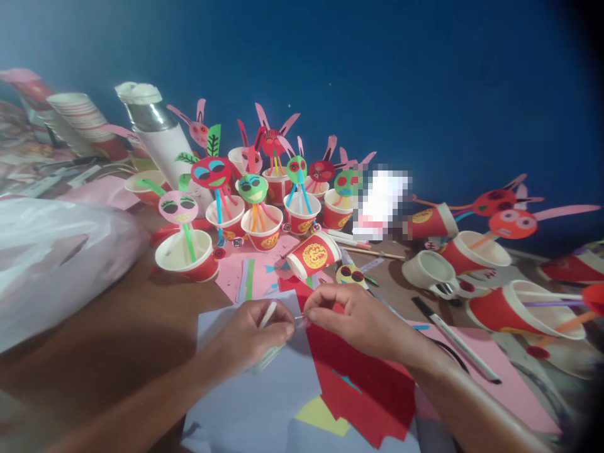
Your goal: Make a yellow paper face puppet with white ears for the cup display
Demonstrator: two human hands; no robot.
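My left hand (264, 330) is closed around a narrow white object (268, 314), which looks like a roll of tape; its pale lower edge shows beneath my fingers. A thin whitish strip spans the small gap between my hands. My right hand (342, 311) pinches the far end of that strip between thumb and fingertips. Both hands hover over a pale blue-grey sheet (255, 402) and a cut red sheet (363, 384). Just beyond them a red paper cup (314, 255) lies on its side, beside a yellow paper face (352, 275).
Several paper cups with paper-faced straw figures, such as a pink one (178, 207), stand behind. A white plastic bag (61, 264) lies left, near a flask (155, 138). To the right are a white mug (429, 274), a marker (457, 343) and pink paper (509, 384).
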